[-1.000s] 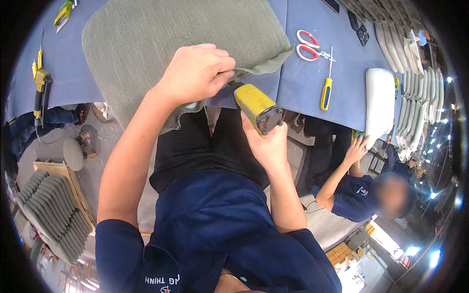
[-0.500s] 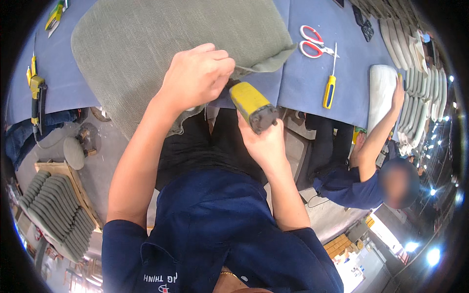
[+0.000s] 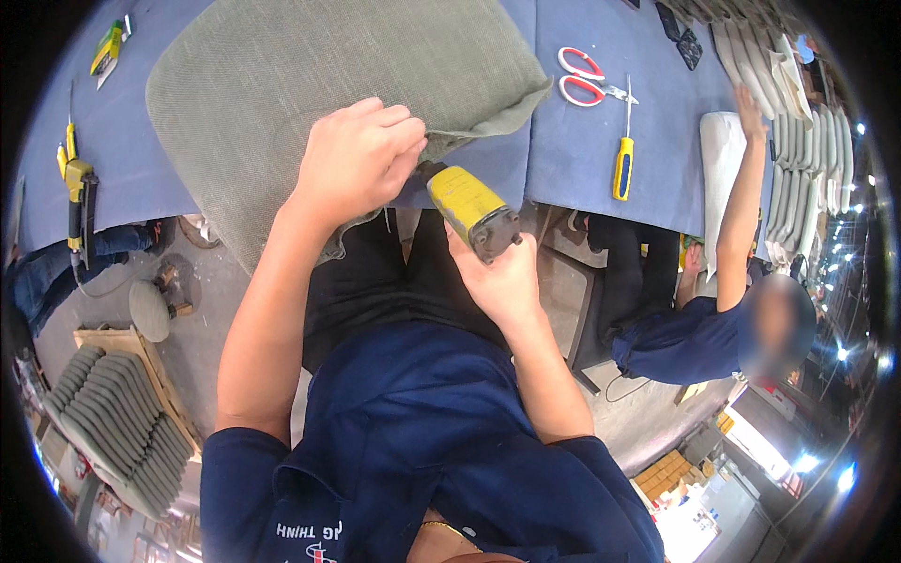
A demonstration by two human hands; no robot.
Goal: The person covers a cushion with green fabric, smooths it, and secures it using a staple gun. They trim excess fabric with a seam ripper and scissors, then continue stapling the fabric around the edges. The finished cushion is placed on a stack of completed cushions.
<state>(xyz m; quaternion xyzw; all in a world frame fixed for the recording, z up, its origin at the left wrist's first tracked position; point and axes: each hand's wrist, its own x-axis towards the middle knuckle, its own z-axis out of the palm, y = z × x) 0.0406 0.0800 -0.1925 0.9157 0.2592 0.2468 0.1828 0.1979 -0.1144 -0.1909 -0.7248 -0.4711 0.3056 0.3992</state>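
Note:
A large grey-green fabric-covered cushion point(image 3: 282, 103) lies over the front edge of the blue-grey table, its loose cloth edge folded toward me. My left hand point(image 3: 361, 155) is closed in a fist on that cloth edge, pinching the fabric. My right hand point(image 3: 502, 277) grips a yellow-and-black staple gun point(image 3: 469, 202) from below. Its nose meets the cushion's edge just beside my left fingers; the exact contact point is hidden.
Right of the cushion, red-and-white scissors point(image 3: 584, 80) and a yellow screwdriver point(image 3: 623, 169) lie on the table point(image 3: 572, 159). Another yellow-and-black tool point(image 3: 77, 188) rests at left. A co-worker point(image 3: 685, 338) sits at right beside a pale pad point(image 3: 721, 169). Stacked grey pads point(image 3: 117, 413) stand lower left.
The co-worker's hand has moved from the pale pad's side to beyond its far end. My hands, the staple gun and the cushion have shifted slightly left in view, with the grips unchanged.

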